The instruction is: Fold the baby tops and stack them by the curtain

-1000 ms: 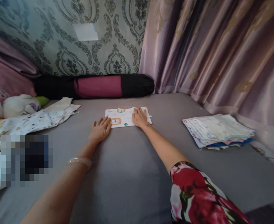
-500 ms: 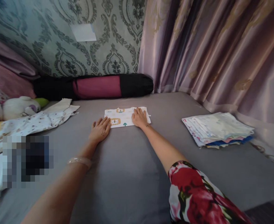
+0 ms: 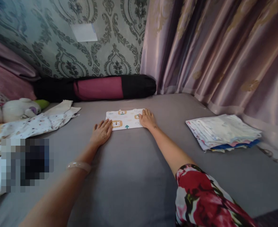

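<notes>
A folded white cloth [image 3: 127, 121] printed with lion faces and a green arrow lies flat on the grey bed sheet [image 3: 127, 176]. My left hand [image 3: 102, 130] rests palm down at its left edge, fingertips touching the fabric. Over the right edge lies my right hand [image 3: 147, 119], also flat with its fingers stretched out, hiding that end of the cloth. Both hands are open and neither grips anything.
To the right sits a stack of folded cloths [image 3: 224, 130]. A spotted white garment [image 3: 38, 123] and a plush toy [image 3: 20, 108] lie at the left. Along the wall is a black and maroon roll-shaped bag [image 3: 98, 88]; a curtain [image 3: 176, 47] hangs at the right.
My right hand has slid right across the cloth to its right edge, uncovering another printed lion. My left hand stays in place.
</notes>
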